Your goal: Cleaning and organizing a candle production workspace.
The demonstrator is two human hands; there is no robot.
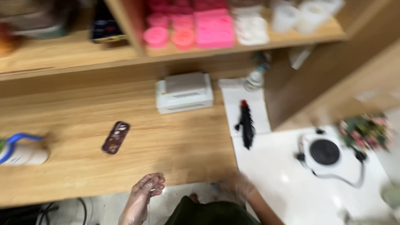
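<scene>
Your left hand (143,193) hung loosely curled, empty, by the wooden table (175,146) edge; your right hand (235,189) was too blurred to tell

Bright, even indoor light; heavy motion blur throughout, worst on the right hand (235,189); glare on the white surface (283,179).

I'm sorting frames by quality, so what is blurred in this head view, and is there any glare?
Head view: the whole frame is motion-smeared; the right hand is the softest, a near-transparent streak, the left hand somewhat clearer. The pink moulds on the shelf lack edges. Small glare spots sit on the white table; no hard shadows.
</scene>
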